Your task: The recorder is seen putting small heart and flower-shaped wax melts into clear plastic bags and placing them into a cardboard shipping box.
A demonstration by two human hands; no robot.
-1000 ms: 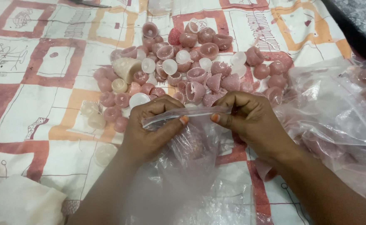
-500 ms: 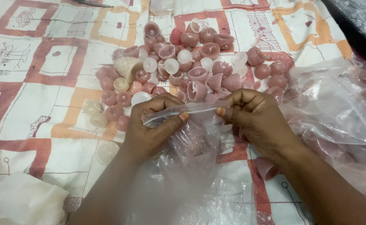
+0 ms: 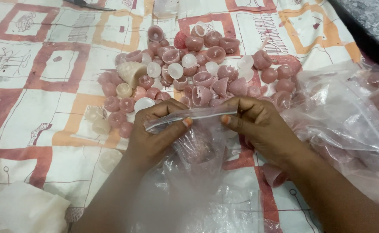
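Seen from the head camera, both hands meet at the middle of the frame over a small clear plastic bag (image 3: 198, 146). The left hand (image 3: 155, 131) pinches the left end of the bag's sealing strip (image 3: 189, 114) between thumb and curled fingers, and the right hand (image 3: 258, 125) pinches the right end of the same strip, so the strip runs nearly level between them, slightly higher on the right. The body of the bag hangs below the strip, and a pink rounded piece (image 3: 200, 149) shows dimly through the plastic.

Just beyond the hands lies a loose heap of wax pieces (image 3: 198, 64), mostly dusty pink domes and cups with a few white ones among them; a larger cream cone-shaped piece (image 3: 131, 71) lies at the heap's left edge. Everything rests on a patterned cloth (image 3: 38, 86) of white, red and orange squares. To the right, near the right forearm, sits a pile of larger clear bags (image 3: 349, 116) with more pink pieces inside. Another crumpled clear sheet (image 3: 224, 207) lies between the forearms, and a white crumpled cloth (image 3: 21, 211) fills the lower left corner.
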